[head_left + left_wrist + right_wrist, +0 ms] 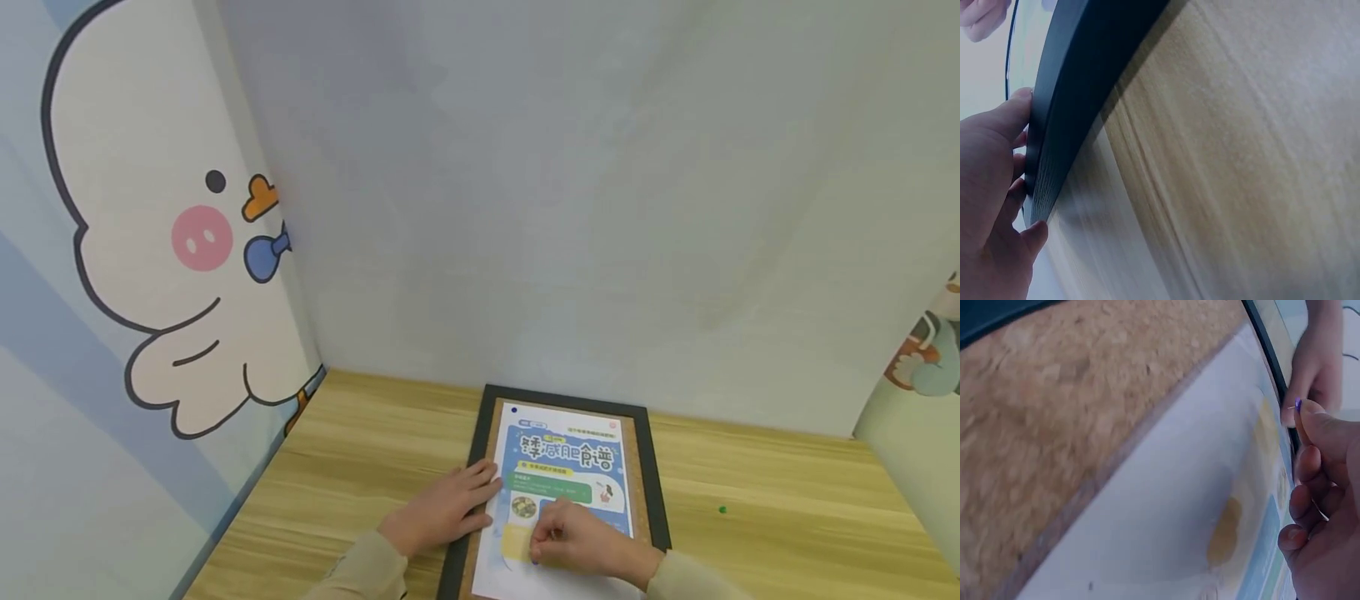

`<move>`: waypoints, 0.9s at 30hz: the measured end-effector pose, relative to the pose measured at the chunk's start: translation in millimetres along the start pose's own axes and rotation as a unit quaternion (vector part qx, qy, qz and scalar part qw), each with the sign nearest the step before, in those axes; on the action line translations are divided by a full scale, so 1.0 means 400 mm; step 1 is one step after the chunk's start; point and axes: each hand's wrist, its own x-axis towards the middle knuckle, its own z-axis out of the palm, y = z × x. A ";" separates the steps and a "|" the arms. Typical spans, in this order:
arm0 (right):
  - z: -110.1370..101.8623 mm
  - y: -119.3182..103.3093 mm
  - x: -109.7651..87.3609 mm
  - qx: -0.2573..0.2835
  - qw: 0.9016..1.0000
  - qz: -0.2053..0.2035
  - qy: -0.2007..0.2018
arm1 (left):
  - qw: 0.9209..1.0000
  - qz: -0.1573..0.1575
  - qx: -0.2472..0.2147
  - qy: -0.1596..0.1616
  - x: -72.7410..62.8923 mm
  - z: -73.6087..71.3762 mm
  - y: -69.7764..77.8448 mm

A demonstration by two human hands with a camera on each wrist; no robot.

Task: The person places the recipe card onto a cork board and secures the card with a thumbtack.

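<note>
Head view: the right hand [576,540] pinches a purple pushpin [1298,404] over a printed sheet [551,492] on the corkboard [1060,425]; to its left, the left hand [450,507] rests, fingers extended, across the black frame [654,496].

Frame [1085,75]: matt, smooth-looking, with a fine wood-like grain along its side
Board [1054,412]: cork, rough and speckled, dull
Sheet [1147,512]: printed paper, smooth
Pin [1298,404]: head looks like plastic; thin metal needle
Surface [1241,156]: wood-look, streaked grain, smooth with a soft sheen
Back wall [487,208]: matt, faintly creased; cloth or plastic, cannot tell
Sleeves [367,571]: soft matt cloth
</note>
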 end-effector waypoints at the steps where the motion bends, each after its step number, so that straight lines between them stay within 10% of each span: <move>1: 0.012 0.010 0.009 0.006 1.000 0.001 -0.009 | 1.000 0.001 -0.005 0.002 0.000 0.001 -0.002; 7: 0.072 0.063 0.053 -0.039 0.997 -0.048 -0.054 | 1.000 0.000 -0.028 0.008 -0.001 0.001 -0.008; 16: 0.071 -0.081 0.064 -0.136 0.988 -0.039 -0.070 | 0.999 -0.002 -0.031 0.012 -0.002 -0.004 -0.004; 27: 0.087 -0.090 0.089 -0.155 0.985 -0.014 -0.072 | 0.999 -0.003 -0.047 0.016 0.003 0.020 -0.021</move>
